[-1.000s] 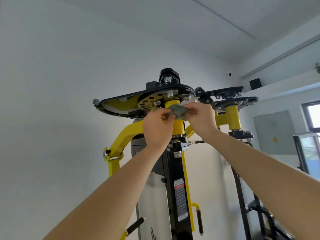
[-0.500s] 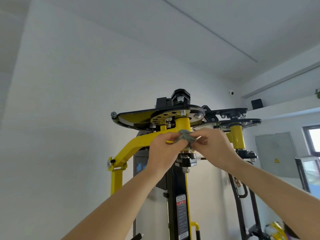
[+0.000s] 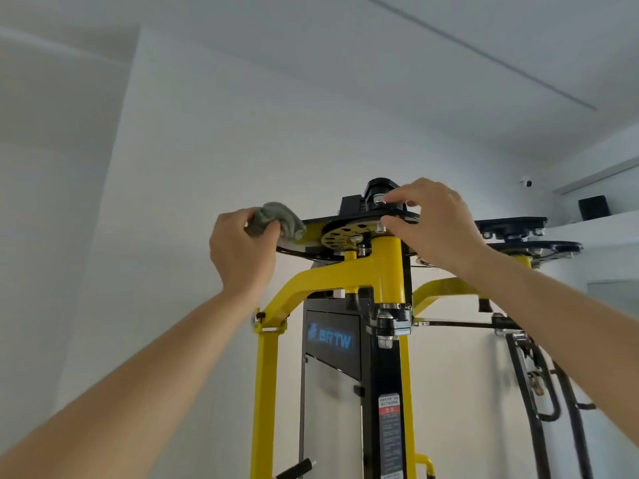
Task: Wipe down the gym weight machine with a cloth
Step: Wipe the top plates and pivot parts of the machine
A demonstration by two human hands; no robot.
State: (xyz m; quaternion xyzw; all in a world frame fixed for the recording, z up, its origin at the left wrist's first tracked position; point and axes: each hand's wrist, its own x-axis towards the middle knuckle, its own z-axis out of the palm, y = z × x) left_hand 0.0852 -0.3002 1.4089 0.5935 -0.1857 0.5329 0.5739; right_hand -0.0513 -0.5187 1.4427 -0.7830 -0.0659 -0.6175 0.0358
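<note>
Your left arm stretches up from 7 o'clock, left hand (image 3: 242,250) gripping a bunched cloth (image 3: 276,219). Your right arm stretches from 4 o'clock; right hand (image 3: 435,226) has bent fingers, perhaps pinching.

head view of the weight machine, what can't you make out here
Head view:
- Top face of the black top plate: camera looks up from below.
- Plate's left end: covered by the left hand and grey cloth.
- How the right hand meets the plate, grip or rest: unclear.
- Text on the warning label: too small.
- The machine base: cut off by bottom edge.
</note>
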